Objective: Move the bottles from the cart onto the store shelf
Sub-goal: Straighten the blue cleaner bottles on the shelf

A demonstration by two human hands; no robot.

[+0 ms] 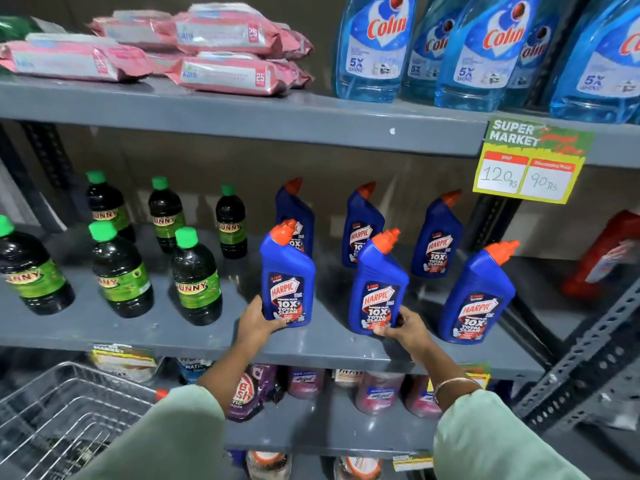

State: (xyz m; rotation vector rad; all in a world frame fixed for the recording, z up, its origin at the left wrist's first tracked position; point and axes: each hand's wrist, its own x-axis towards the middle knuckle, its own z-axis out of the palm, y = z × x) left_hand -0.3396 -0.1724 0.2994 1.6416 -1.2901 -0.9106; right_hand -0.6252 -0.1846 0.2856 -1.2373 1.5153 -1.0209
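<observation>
Several blue Harpic bottles with orange caps stand on the grey middle shelf (311, 344). My left hand (258, 322) grips the base of the front left Harpic bottle (287, 275). My right hand (403, 327) grips the base of the front middle Harpic bottle (379, 285). Both bottles stand upright at the shelf's front. A third front bottle (478, 296) leans at the right, untouched. Three more Harpic bottles (362, 226) stand in a back row. The wire cart (65, 417) is at the lower left; no bottles show in the visible part.
Dark Sunny bottles (195, 278) with green caps fill the left of the same shelf. Blue Colin bottles (374, 46) and pink packets (221, 32) sit on the shelf above. A price sign (530, 164) hangs at the right. A red bottle (606, 254) lies at the far right.
</observation>
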